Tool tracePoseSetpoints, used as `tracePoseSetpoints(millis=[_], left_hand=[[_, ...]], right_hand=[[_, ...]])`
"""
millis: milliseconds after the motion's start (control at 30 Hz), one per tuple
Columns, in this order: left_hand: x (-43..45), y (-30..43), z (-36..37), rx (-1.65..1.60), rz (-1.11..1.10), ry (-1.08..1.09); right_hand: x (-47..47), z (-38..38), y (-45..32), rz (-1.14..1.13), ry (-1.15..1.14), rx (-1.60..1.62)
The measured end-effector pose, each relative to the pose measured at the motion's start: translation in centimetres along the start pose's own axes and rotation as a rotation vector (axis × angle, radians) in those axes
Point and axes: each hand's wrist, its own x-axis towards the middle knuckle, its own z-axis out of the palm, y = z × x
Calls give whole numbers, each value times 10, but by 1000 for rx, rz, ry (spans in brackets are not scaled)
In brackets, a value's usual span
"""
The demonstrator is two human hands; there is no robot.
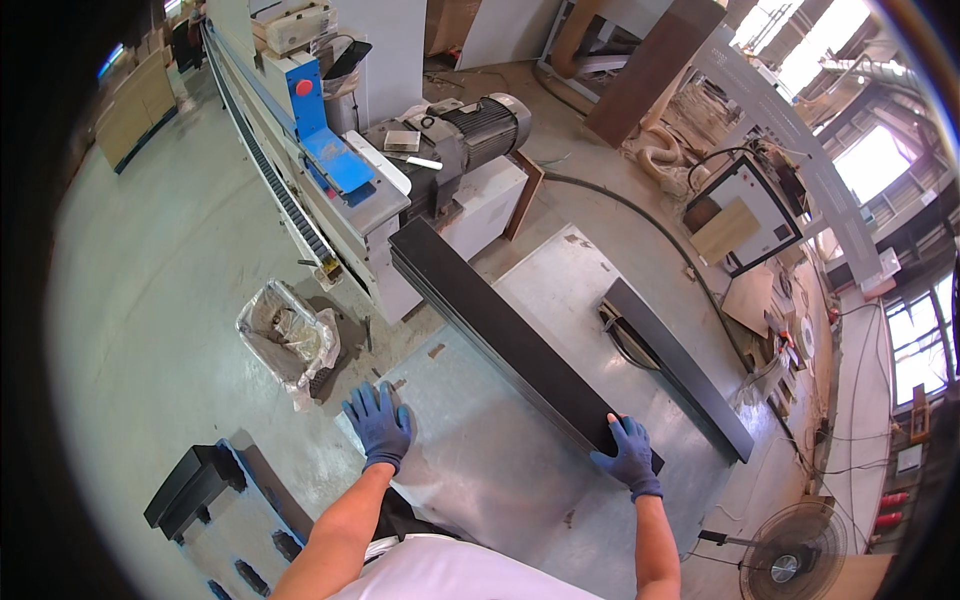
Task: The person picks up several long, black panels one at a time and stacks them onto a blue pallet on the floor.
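My left hand (379, 427), in a blue work glove, has its fingers spread at the left edge of a sheet-metal-topped table (457, 420) and holds nothing. A stack of long, narrow black boards (517, 337) lies diagonally across that table, its far end near the machine. Over the near end of the stack, my right hand (630, 457), also gloved, grips the boards across their width. One of its fingertips shows bare. Farther right on the table rests another dark narrow board stack (682, 367), with a loop of dark strip beside it.
A conveyor machine (352, 202) with a blue bracket and a motor (487, 127) stands ahead. A plastic-lined bin (289, 337) is on the floor at left. Black pieces (199, 480) sit on a worn stand, lower left. A fan (787, 555) stands lower right.
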Motion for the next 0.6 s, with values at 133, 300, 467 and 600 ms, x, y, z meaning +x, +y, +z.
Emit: tracePoseSetpoints(millis=[133,300,467,600], left_hand=[[-1,-1,2,15,8,22],[-2,-2,4,14,-1,9],[-1,-2,1,7,-6,17],[0,-1,1,8,-6,13]], right_hand=[[1,1,-1,14,-33,-42],[27,-8,-30,-13,-20,-31],[108,12,-92,-94,72,13],[172,45,-134,-124,157,-27]])
